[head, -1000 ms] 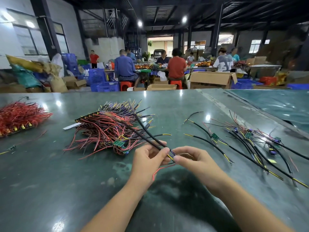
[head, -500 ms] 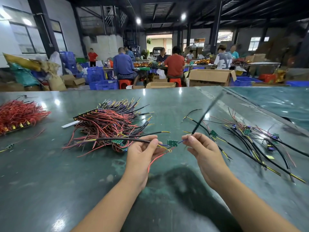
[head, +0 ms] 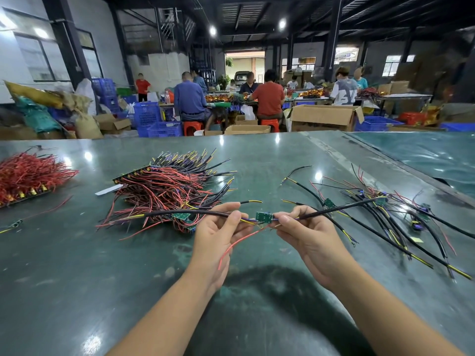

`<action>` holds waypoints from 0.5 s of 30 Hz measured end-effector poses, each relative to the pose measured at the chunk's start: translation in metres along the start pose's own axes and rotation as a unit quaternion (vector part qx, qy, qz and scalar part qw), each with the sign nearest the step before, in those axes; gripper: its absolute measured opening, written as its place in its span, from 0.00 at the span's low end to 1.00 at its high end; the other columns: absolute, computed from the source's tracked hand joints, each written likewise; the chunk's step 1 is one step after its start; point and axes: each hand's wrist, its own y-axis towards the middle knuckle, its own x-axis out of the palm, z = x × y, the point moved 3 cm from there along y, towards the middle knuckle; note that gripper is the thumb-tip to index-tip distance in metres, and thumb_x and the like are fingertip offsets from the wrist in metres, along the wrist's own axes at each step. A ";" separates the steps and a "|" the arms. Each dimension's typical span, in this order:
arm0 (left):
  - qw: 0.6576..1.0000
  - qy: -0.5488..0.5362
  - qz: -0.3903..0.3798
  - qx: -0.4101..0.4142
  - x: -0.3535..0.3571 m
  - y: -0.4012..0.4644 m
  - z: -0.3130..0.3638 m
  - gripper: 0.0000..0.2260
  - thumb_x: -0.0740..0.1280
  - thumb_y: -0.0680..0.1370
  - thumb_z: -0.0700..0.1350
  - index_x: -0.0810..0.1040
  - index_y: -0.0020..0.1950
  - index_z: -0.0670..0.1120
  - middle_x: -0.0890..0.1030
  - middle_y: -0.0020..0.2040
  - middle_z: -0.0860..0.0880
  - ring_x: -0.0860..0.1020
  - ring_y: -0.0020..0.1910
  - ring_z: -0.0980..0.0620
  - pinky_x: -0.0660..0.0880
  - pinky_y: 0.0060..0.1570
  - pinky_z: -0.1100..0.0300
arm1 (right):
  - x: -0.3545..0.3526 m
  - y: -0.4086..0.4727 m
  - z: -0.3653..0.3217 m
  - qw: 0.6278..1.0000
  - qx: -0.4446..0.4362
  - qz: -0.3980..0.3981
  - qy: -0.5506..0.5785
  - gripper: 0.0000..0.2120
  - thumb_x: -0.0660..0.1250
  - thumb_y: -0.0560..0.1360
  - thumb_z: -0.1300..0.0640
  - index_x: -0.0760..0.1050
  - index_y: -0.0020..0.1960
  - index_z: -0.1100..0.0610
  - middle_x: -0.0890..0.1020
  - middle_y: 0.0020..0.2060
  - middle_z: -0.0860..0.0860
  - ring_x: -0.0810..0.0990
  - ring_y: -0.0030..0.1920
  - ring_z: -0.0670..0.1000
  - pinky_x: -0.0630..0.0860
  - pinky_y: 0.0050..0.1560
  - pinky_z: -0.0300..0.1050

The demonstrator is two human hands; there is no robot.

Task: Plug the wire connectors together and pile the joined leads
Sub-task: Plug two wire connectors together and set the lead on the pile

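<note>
A small green circuit board (head: 264,217) hangs in the air between my two hands, with a black lead running out each side. My left hand (head: 218,235) pinches the left black lead (head: 180,213), which stretches left over the heap. My right hand (head: 308,235) pinches the right black lead (head: 341,208), which reaches right over the loose leads. A thin red wire (head: 236,244) dangles from the board in front of my left palm. The heap of red and black wires with boards (head: 167,194) lies behind my left hand.
Loose black leads with green boards (head: 380,217) are spread on the green table (head: 77,265) at the right. A bundle of red wires (head: 28,173) lies at the far left. Beyond the table's far edge are cardboard boxes, blue crates and seated people.
My hands drew apart, baring the green board between them. The right lead swung from pointing up and away down to nearly level over the right-hand leads.
</note>
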 end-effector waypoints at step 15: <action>0.995 0.082 -0.044 -0.018 -0.002 0.001 0.000 0.08 0.59 0.80 0.34 0.75 0.55 0.43 0.84 0.40 0.45 0.83 0.42 0.50 0.78 0.42 0.61 | -0.003 0.001 0.005 0.992 -0.051 0.000 -0.119 0.16 0.68 0.72 0.70 0.83 0.44 0.50 0.85 0.42 0.49 0.80 0.45 0.45 0.76 0.48 0.35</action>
